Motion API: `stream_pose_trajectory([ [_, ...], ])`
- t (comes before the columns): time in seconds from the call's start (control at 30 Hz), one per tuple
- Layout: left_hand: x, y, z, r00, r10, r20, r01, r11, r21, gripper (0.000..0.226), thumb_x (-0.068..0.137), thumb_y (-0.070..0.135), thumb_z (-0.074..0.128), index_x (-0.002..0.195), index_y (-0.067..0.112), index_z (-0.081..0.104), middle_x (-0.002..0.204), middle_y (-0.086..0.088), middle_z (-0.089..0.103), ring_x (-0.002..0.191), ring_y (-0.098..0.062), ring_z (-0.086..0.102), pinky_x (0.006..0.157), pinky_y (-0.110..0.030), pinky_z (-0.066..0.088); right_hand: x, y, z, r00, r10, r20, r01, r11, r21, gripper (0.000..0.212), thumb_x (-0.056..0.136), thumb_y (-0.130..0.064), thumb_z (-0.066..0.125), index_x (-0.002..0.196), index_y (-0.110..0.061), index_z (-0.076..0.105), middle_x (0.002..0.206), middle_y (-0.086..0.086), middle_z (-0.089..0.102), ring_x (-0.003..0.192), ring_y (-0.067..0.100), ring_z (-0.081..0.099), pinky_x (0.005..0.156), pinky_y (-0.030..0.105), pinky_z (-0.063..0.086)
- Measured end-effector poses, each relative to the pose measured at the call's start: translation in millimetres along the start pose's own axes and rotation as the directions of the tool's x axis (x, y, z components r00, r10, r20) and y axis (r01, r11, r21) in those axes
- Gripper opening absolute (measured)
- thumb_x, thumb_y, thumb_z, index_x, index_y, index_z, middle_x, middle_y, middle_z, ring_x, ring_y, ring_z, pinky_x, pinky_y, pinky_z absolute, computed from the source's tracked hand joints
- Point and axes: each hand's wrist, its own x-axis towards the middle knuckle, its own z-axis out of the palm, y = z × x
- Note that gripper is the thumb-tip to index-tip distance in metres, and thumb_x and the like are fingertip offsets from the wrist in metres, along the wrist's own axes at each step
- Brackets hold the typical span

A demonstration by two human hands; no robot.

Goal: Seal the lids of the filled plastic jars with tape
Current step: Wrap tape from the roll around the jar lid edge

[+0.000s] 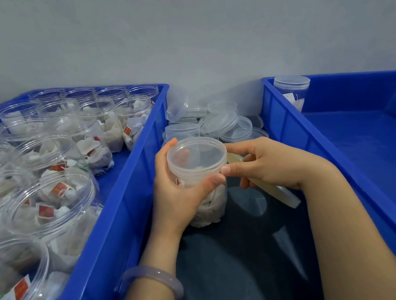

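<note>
Between two glossy blue plastic crates [124,211], the left hand [173,199] wraps its fingers round a clear round plastic jar [209,204] stuffed with white paper sachets. The right hand [270,162] pinches the jar's ribbed translucent lid [196,155] with thumb and forefinger, its other fingers curled over a flat cream strip [282,192]. Loose clear lids [223,123] are piled behind.

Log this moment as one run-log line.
left hand grips filled clear plastic jar | right hand pinches its clear round lid | pale flat strip under right hand
</note>
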Motion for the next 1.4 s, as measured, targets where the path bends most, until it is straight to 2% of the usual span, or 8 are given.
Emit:
stream_pose_trajectory([
  [0.27, -6, -2, 5, 0.999, -0.013, -0.036, 0.015, 0.999, 0.037, 0.097, 0.045, 0.058, 0.078, 0.128, 0.037, 0.035, 0.129, 0.015, 0.049, 0.118, 0.003, 0.049, 0.092, -0.011, 0.043, -1, 4, -1, 0.999, 0.028, -0.039, -0.024, 0.996, 0.083, 0.038, 0.073, -0.047, 0.072, 0.108, -0.058, 0.060, 0.085, -0.007, 0.071, 0.063, 0.003, 0.065, 0.059, 0.013, 0.049],
  [0.47, 1, 21, -8, 0.989, -0.144, 0.045, 0.128, 0.959, 0.252, 0.108, 0.051, 0.038, 0.091, 0.140, 0.026, 0.030, 0.145, 0.002, 0.029, 0.136, -0.013, 0.032, 0.112, -0.032, 0.031, 2, 5, 7, 0.988, 0.100, -0.116, -0.089, 0.991, 0.098, 0.084, 0.068, -0.053, 0.073, 0.143, -0.041, 0.036, 0.115, 0.014, 0.064, 0.061, 0.010, 0.069, 0.055, 0.019, 0.052],
  [0.53, 5, 41, -13, 0.988, -0.116, 0.100, 0.052, 0.870, 0.491, 0.127, 0.046, 0.050, 0.085, 0.149, 0.026, 0.014, 0.154, 0.004, 0.009, 0.144, -0.015, 0.011, 0.117, -0.034, 0.018, 2, 5, 9, 0.985, 0.102, -0.141, -0.089, 0.992, 0.093, 0.086, 0.072, -0.051, 0.072, 0.146, -0.036, 0.031, 0.098, 0.008, 0.072, 0.058, 0.011, 0.067, 0.055, 0.023, 0.055],
  [0.63, 20, 69, 0, 0.945, -0.185, 0.268, -0.122, 0.561, 0.819, 0.134, 0.053, 0.050, 0.085, 0.150, 0.035, -0.006, 0.159, 0.000, -0.013, 0.146, -0.022, -0.010, 0.116, -0.046, 0.004, 1, 0, 11, 0.984, 0.083, -0.159, -0.078, 0.996, 0.043, 0.074, 0.079, -0.045, 0.069, 0.144, -0.034, 0.036, 0.084, 0.002, 0.073, 0.060, 0.012, 0.064, 0.067, 0.031, 0.059],
  [0.77, 42, 88, 28, 0.858, -0.419, 0.296, -0.136, 0.371, 0.919, 0.085, 0.066, 0.035, 0.083, 0.136, 0.029, 0.035, 0.142, -0.008, 0.032, 0.135, -0.035, 0.024, 0.110, -0.059, 0.023, -5, -5, 13, 0.982, 0.033, -0.186, -0.030, 0.999, 0.021, 0.060, 0.086, -0.028, 0.064, 0.141, -0.037, 0.041, 0.085, 0.009, 0.071, 0.059, 0.007, 0.060, 0.067, 0.029, 0.056],
  [0.9, 53, 86, 27, 0.834, -0.468, 0.292, -0.095, 0.399, 0.912, 0.067, 0.065, 0.036, 0.083, 0.117, 0.033, 0.041, 0.126, -0.003, 0.036, 0.123, -0.032, 0.032, 0.096, -0.055, 0.040, -15, -4, 14, 0.979, 0.067, -0.195, -0.057, 0.997, 0.059, 0.059, 0.085, -0.026, 0.064, 0.139, -0.038, 0.043, 0.087, 0.002, 0.070, 0.057, 0.002, 0.057, 0.058, 0.018, 0.050],
  [1.2, 54, 72, 29, 0.903, -0.358, 0.237, -0.027, 0.504, 0.863, 0.028, 0.074, 0.023, 0.062, 0.098, 0.033, 0.051, 0.107, 0.002, 0.051, 0.111, -0.027, 0.038, 0.090, -0.049, 0.031, -8, -8, 24, 0.969, 0.053, -0.242, -0.035, 0.996, 0.080, 0.048, 0.080, -0.020, 0.053, 0.123, -0.042, 0.060, 0.090, -0.012, 0.066, 0.078, 0.003, 0.055, 0.072, 0.024, 0.045],
  [1.4, 56, 70, 32, 0.914, -0.341, 0.218, -0.006, 0.527, 0.850, 0.028, 0.070, 0.020, 0.063, 0.094, 0.032, 0.053, 0.105, 0.003, 0.054, 0.113, -0.028, 0.039, 0.094, -0.049, 0.032, -5, -6, 22, 0.966, 0.057, -0.253, -0.044, 0.997, 0.058, 0.046, 0.081, -0.016, 0.049, 0.110, -0.048, 0.065, 0.078, -0.016, 0.067, 0.072, 0.002, 0.053, 0.069, 0.022, 0.042],
])
